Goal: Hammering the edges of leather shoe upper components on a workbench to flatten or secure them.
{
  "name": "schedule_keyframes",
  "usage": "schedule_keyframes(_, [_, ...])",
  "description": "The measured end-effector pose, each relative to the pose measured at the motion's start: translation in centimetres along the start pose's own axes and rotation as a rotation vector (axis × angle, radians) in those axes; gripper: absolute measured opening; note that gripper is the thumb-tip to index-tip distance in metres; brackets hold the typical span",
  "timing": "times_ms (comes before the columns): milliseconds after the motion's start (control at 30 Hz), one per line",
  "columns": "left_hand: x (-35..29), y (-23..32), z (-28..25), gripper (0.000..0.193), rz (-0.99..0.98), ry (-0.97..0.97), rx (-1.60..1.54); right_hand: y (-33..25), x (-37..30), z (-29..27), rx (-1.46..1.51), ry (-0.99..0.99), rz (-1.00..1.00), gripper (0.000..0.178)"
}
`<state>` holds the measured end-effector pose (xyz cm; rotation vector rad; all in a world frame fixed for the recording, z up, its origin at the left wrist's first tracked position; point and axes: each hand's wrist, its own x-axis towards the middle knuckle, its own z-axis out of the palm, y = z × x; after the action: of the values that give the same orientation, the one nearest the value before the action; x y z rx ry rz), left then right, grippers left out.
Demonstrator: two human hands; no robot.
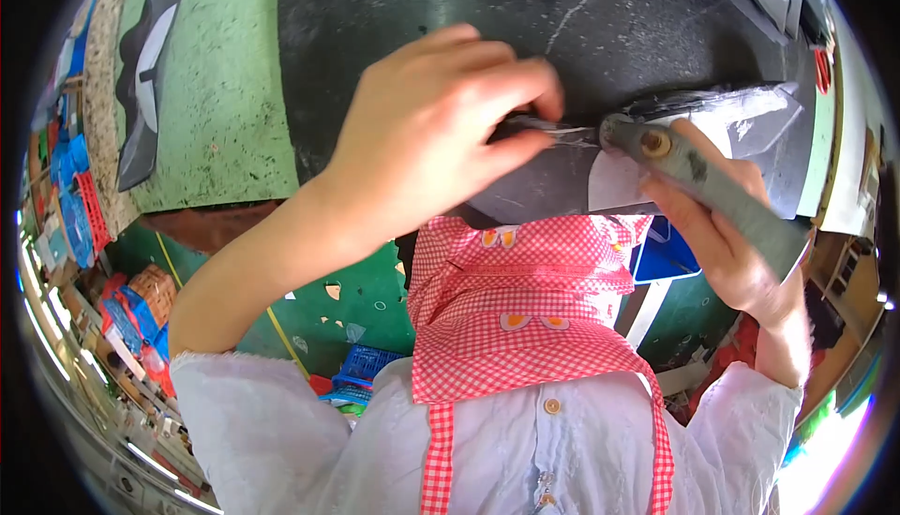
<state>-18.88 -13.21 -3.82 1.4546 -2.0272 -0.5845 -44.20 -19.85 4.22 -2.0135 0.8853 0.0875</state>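
Spread on the dark tabletop at my front is a flat black sheet piece, with a pale patch on it and a wrinkled, shiny folded edge along its far side. My left hand, a little blurred, has its fingers curled and closed on the dark edge of that piece. Wrapped in my right hand is a grey hand tool with a rounded head and a brass-coloured bolt. Its head meets the folded edge just right of my left fingertips.
More dark pieces lie at the far right of the table. A green board on the left carries a long dark cut piece with a white part. Below the table are a blue basket and scraps on the green floor.
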Motion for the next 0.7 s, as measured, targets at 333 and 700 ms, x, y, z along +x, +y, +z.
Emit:
schedule_keyframes(333, [-1.2, -1.7, -1.0, 0.032, 0.239, 0.054, 0.139, 0.3, 2.8, 0.1, -0.231, 0.113, -0.361, 0.033])
schedule_keyframes(700, [-2.4, -1.1, -1.1, 0.026, 0.144, 0.143, 0.221, -1.5, 2.7, 2.8, 0.041, -0.064, -0.073, 0.020])
